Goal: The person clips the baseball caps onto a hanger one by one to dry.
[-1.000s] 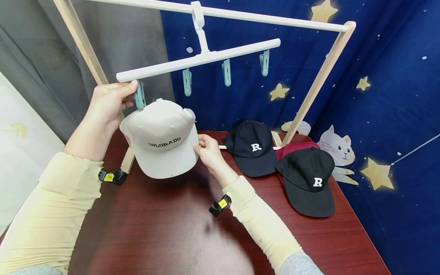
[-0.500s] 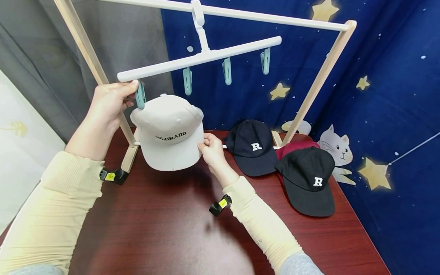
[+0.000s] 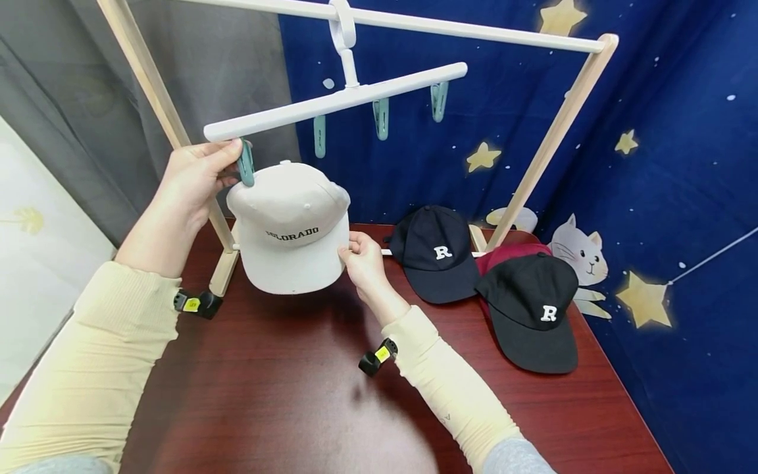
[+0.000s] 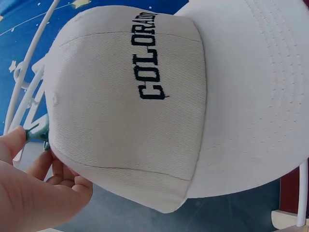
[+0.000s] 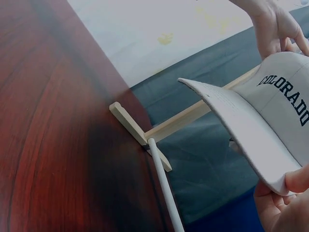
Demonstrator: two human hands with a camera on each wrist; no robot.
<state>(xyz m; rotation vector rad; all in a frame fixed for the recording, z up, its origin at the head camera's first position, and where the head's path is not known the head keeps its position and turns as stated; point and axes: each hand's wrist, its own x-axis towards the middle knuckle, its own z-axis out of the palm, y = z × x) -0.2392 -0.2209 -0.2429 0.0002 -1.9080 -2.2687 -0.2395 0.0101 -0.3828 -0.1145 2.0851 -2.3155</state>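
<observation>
A white cap lettered COLORADO is held up beneath the left end of a white hanger. My left hand pinches the hanger's leftmost teal clip, whose lower end meets the cap's upper left side. From the left wrist view, the clip sits between thumb and fingers at the cap's edge; its tips are partly hidden, so I cannot tell how firmly it bites. My right hand pinches the right edge of the brim, thumb on top, as the right wrist view also shows.
Three more teal clips hang along the hanger, including the rightmost clip. A wood-and-white rack carries the hanger. Two dark caps marked R, a navy cap and a black cap, lie at the table's right over something dark red.
The white cap has shifted right and slightly up with my right hand. My left hand has edged right while keeping the clip. The hanger's right end has swung left, turning its clips.
</observation>
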